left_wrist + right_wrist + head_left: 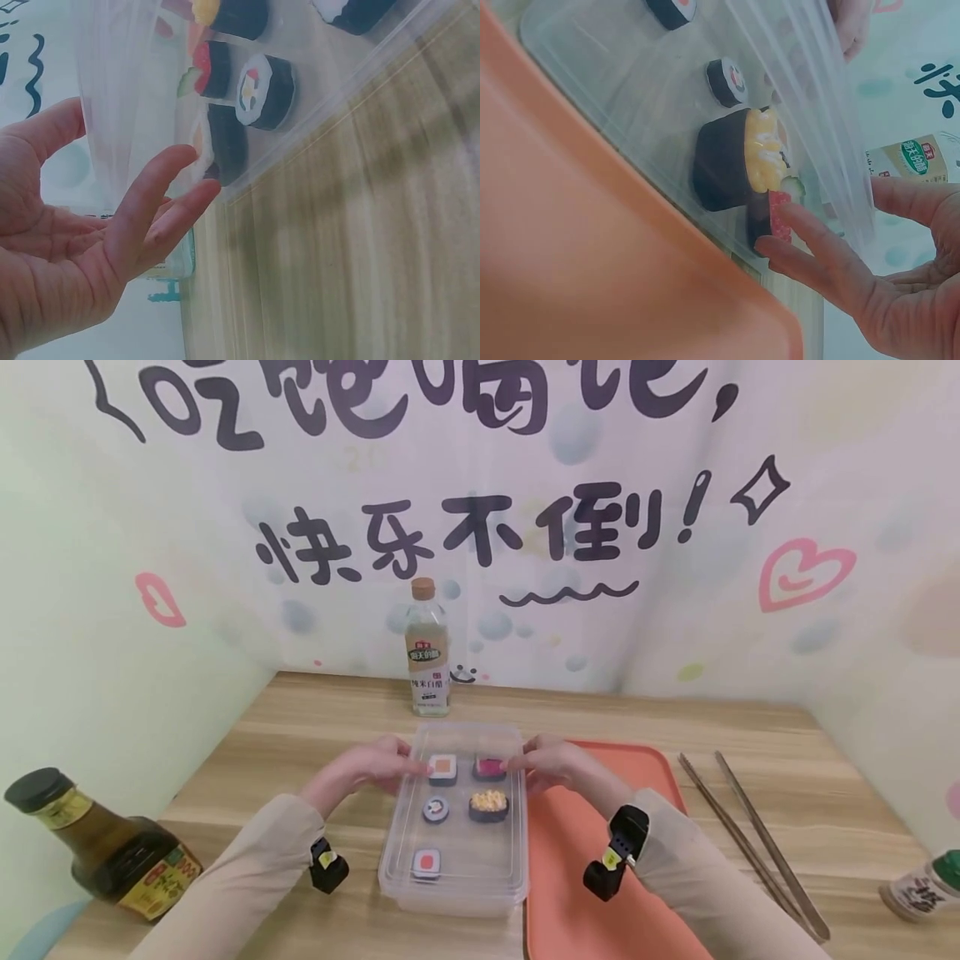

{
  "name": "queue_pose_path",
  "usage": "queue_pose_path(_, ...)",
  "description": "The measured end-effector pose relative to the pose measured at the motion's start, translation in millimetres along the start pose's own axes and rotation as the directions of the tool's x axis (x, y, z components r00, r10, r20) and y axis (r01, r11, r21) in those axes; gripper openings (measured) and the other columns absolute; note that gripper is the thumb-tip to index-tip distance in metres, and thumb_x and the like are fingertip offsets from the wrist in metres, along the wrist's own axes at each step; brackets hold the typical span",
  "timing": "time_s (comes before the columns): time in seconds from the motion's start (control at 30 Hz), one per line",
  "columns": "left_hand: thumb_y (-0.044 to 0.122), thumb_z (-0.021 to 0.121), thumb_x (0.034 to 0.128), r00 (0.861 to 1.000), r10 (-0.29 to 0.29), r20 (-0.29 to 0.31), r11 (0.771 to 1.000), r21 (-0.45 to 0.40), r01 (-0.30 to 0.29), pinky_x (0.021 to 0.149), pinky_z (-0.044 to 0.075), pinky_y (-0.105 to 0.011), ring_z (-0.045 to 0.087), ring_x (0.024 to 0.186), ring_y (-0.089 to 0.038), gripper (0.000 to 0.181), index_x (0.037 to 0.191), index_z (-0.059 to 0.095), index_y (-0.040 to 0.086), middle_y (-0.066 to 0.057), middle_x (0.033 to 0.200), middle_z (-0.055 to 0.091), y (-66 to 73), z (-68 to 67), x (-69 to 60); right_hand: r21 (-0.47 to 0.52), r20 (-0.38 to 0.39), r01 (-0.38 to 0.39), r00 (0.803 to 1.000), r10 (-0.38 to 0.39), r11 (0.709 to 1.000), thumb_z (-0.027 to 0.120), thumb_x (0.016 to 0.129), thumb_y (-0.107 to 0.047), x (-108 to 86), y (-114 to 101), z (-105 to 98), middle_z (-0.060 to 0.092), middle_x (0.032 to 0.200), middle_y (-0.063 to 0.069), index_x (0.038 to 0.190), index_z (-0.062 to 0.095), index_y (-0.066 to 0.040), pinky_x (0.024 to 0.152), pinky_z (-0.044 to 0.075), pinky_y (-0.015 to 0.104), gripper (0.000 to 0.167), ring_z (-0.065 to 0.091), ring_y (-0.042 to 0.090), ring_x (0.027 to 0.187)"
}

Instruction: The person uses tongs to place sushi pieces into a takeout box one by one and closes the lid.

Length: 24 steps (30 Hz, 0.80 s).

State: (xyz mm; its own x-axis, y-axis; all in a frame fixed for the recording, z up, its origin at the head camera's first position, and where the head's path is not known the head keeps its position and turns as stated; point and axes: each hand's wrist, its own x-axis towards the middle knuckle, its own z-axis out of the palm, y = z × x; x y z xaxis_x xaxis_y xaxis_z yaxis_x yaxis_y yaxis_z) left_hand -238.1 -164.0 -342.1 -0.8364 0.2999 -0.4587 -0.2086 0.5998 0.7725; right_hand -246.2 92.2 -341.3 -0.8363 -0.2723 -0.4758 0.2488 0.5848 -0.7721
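Observation:
A clear lidded plastic food container [468,877] stands lengthwise on the table, with several sushi pieces [488,805] showing through its lid [457,739]. One piece carries a yellow topping, another a red one. My left hand [378,762] holds the container's far left side: the thumb rests at the lid while the fingers [154,187] lie against the side wall. On the far right side my right hand [558,762] holds it likewise, its fingers [829,251] against the wall beside the red-topped piece [778,214]. Some fingertips are hidden behind the container in the head view.
An orange tray [592,877] lies right beside the container, and metal tongs [757,843] lie beyond it. Behind the container stands a vinegar bottle [429,664]. A dark sauce bottle [123,852] is at the left; a small green-capped jar [922,889] is at the right edge.

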Motion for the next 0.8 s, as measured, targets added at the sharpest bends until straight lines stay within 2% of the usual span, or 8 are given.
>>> queue_pose_path(0.17, 0.022, 0.060, 0.0862, 1.000, 0.002, -0.024, 1.000, 0.002, -0.002, 0.076, 0.058, -0.030, 0.061, 0.080, -0.015, 0.037, 0.110, 0.055, -0.007, -0.015, 0.099, 0.064, -0.3, -1.9, 2.7, -0.004, -0.027, 0.013, 1.000, -0.013, 1.000, 0.062, 0.086, -0.018, 2.8, -2, 1, 0.064, 0.093, 0.013, 0.119, 0.051, 0.009, 0.060, 0.058, 0.028, 0.044, 0.059, 0.011, 0.062)
queue_pose_path(0.37, 0.024, 0.058, 0.0880, 0.999, 0.052, -0.009, 0.999, 0.009, -0.052, 0.080, 0.058, -0.034, 0.064, 0.087, -0.019, 0.043, 0.116, 0.052, -0.009, -0.020, 0.107, 0.063, -2.0, -4.8, 4.5, 0.012, -0.028, 0.014, 1.000, -0.014, 1.000, 0.059, 0.088, -0.020, 3.7, -4, -1, 0.063, 0.098, 0.014, 0.117, 0.051, 0.007, 0.061, 0.058, 0.026, 0.041, 0.060, 0.011, 0.064)
queue_pose_path(0.5, 0.030, 0.054, 0.0907, 0.993, 0.096, 0.076, 0.995, 0.021, -0.098, 0.082, 0.057, -0.036, 0.062, 0.099, -0.026, 0.049, 0.122, 0.048, -0.007, -0.022, 0.115, 0.060, -5.6, -8.1, -4.9, 0.067, 0.045, 0.024, 0.999, -0.027, 0.997, 0.059, 0.088, -0.021, -3.6, 1, 2, 0.065, 0.100, 0.017, 0.118, 0.051, 0.007, 0.064, 0.059, 0.030, 0.042, 0.064, 0.013, 0.065)
queue_pose_path(0.57, 0.031, 0.054, 0.0909, 0.984, 0.112, 0.139, 0.994, -0.005, -0.112, 0.083, 0.057, -0.037, 0.060, 0.105, -0.030, 0.052, 0.125, 0.045, -0.007, -0.023, 0.119, 0.057, -8.0, -9.7, -13.0, 0.109, 0.091, 0.018, 0.995, -0.028, 0.994, 0.061, 0.087, -0.020, -9.9, 4, 4, 0.064, 0.101, 0.020, 0.124, 0.043, 0.009, 0.067, 0.060, 0.034, 0.051, 0.067, 0.017, 0.068)
queue_pose_path(0.67, 0.026, 0.060, 0.0882, 0.970, 0.128, 0.207, 0.992, -0.035, -0.123, 0.083, 0.057, -0.038, 0.059, 0.106, -0.029, 0.058, 0.129, 0.039, -0.008, -0.024, 0.121, 0.056, -11.6, -10.7, -23.3, 0.153, 0.149, 0.010, 0.988, -0.033, 0.988, 0.066, 0.083, -0.017, -20.0, 8, 9, 0.064, 0.103, 0.023, 0.134, 0.029, 0.010, 0.069, 0.060, 0.038, 0.068, 0.069, 0.024, 0.075)
queue_pose_path(0.73, 0.021, 0.062, 0.0861, 0.962, 0.139, 0.235, 0.990, -0.051, -0.130, 0.084, 0.056, -0.039, 0.060, 0.104, -0.027, 0.061, 0.132, 0.035, -0.009, -0.024, 0.122, 0.055, -13.4, -9.9, -28.2, 0.178, 0.173, -0.003, 0.984, -0.029, 0.984, 0.069, 0.080, -0.015, -25.1, 9, 13, 0.063, 0.105, 0.022, 0.138, 0.020, 0.008, 0.071, 0.059, 0.040, 0.080, 0.068, 0.029, 0.081)
queue_pose_path(0.8, 0.017, 0.064, 0.0841, 0.960, 0.145, 0.239, 0.989, -0.059, -0.134, 0.083, 0.057, -0.039, 0.061, 0.100, -0.023, 0.063, 0.133, 0.033, -0.008, -0.024, 0.121, 0.056, -14.7, -8.4, -30.9, 0.185, 0.182, -0.010, 0.983, -0.024, 0.983, 0.072, 0.077, -0.014, -28.3, 9, 17, 0.062, 0.106, 0.020, 0.141, 0.016, 0.003, 0.070, 0.059, 0.041, 0.087, 0.068, 0.031, 0.086)
